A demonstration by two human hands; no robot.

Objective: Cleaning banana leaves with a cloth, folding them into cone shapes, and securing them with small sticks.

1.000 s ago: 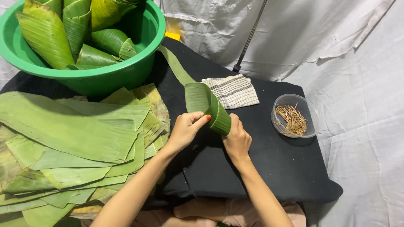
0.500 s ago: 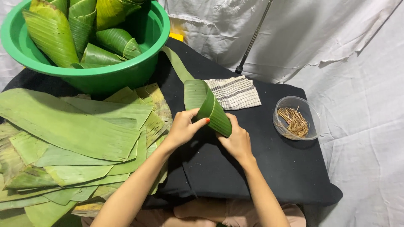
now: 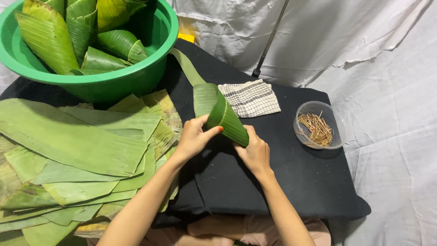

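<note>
**Both hands closed on a rolled banana leaf above the black table**

At the far left, a stack of flat banana leaves (image 3: 77,150) lies spread over the left end of the black-covered table (image 3: 282,182), the sheets overlapping one another and hanging past the near edge. Behind the stack, at the upper left, a green plastic basin (image 3: 114,82) stands on the table, filled with rolled leaf cones (image 3: 109,45) leaning against each other.

Moving toward the centre, your left hand (image 3: 193,139) is clamped on the rolled banana leaf (image 3: 221,114): the thumb lies across the near face of the roll and the fingers wrap behind it. The leaf is curled into a cone or tube shape, tilted, with its lower end pointing down to the right. A narrow loose tail of the same leaf runs back from the top of the roll toward the basin rim. The roll is held above the table surface, just in front of the basin and the cloth.

Your right hand (image 3: 255,152) grips the lower end of the roll from beneath, fingers closed against it; how far they wrap around cannot be seen.

Behind the roll, a checked cloth (image 3: 252,98) lies folded on the table. Further right, well apart from your hands, a clear bowl (image 3: 334,125) holds a small heap of thin brown sticks (image 3: 316,130). White sheeting (image 3: 387,68) covers the background and the right side.
</note>
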